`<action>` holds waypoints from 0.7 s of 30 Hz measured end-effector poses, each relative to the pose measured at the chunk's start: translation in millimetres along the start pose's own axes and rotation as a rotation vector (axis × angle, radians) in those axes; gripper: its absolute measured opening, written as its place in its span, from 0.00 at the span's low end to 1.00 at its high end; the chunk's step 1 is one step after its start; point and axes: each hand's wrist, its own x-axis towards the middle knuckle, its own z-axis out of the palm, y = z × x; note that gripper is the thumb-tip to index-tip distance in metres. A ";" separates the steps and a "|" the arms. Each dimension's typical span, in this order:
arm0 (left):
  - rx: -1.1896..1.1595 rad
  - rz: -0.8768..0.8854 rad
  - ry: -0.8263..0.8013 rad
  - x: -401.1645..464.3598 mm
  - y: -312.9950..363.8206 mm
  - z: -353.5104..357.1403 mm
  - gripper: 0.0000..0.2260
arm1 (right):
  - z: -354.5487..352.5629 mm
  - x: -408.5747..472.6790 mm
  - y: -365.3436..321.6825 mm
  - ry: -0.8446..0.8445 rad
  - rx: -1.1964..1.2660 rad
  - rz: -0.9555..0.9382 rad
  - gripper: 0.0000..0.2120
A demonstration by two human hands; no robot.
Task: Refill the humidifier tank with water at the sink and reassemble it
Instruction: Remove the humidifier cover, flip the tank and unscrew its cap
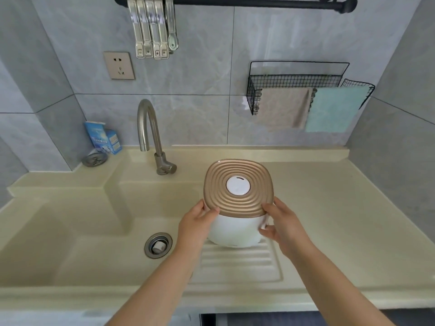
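The humidifier has a white body and a ridged gold lid with a white round cap in its middle. It stands at the top of the ribbed washboard slope, at the right of the cream sink basin. My left hand grips its left side just under the lid's rim. On the opposite side my right hand holds it, thumb on the lid's edge. The steel faucet curves over the basin at the back left, and no water runs from it.
A steel drain sits in the basin floor. A loose strainer and a blue box stand on the back-left ledge. Two cloths hang from a black wire basket on the wall. A socket and hangers are above the faucet.
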 end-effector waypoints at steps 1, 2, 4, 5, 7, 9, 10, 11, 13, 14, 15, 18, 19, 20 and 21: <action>-0.001 0.002 0.011 -6.4 -2.2 -2.1 0.28 | 0.1 -6.4 2.2 -0.006 0.003 0.000 0.21; -0.007 0.002 0.021 -11.9 -4.6 -3.5 0.30 | -0.5 -12.9 4.3 -0.012 0.003 -0.002 0.20; -0.011 -0.008 0.038 -22.8 -10.3 -6.3 0.33 | -0.9 -25.2 10.0 -0.004 -0.004 0.002 0.16; -0.021 -0.013 0.043 -28.0 -13.2 -7.2 0.33 | -1.5 -30.3 13.3 0.005 -0.006 0.004 0.15; -0.049 -0.024 0.046 -36.0 -20.4 -8.0 0.33 | -3.7 -38.4 20.7 0.019 -0.005 0.010 0.17; -0.047 -0.022 0.056 -42.9 -26.1 -8.9 0.33 | -4.3 -44.8 26.2 0.034 0.004 0.015 0.22; -0.047 -0.020 0.058 -45.5 -28.6 -9.1 0.32 | -4.7 -47.4 27.9 0.041 0.003 0.016 0.23; -0.043 -0.022 0.060 -48.1 -31.1 -9.0 0.30 | -4.9 -49.6 29.3 0.049 -0.001 0.016 0.23; -0.039 -0.021 0.073 -52.5 -34.3 -8.6 0.23 | -5.5 -53.0 30.4 0.059 -0.005 0.018 0.23; -0.043 -0.019 0.082 -53.9 -36.1 -8.5 0.20 | -5.8 -54.1 30.8 0.062 -0.010 0.021 0.23; -0.046 -0.017 0.088 -55.3 -37.5 -8.1 0.17 | -6.2 -55.3 30.5 0.063 -0.024 0.020 0.22; -0.014 -0.029 0.103 -57.9 -37.1 -7.8 0.14 | -5.6 -56.2 27.9 0.057 -0.107 0.014 0.21; -0.010 -0.032 0.103 -57.2 -35.6 -8.0 0.13 | -5.7 -55.6 26.4 0.059 -0.139 0.013 0.21; -0.017 -0.032 0.099 -55.4 -34.2 -8.5 0.12 | -5.3 -54.9 23.8 0.060 -0.171 0.014 0.22; -0.027 -0.031 0.095 -53.3 -32.7 -9.1 0.12 | -4.7 -54.1 20.9 0.060 -0.201 0.017 0.22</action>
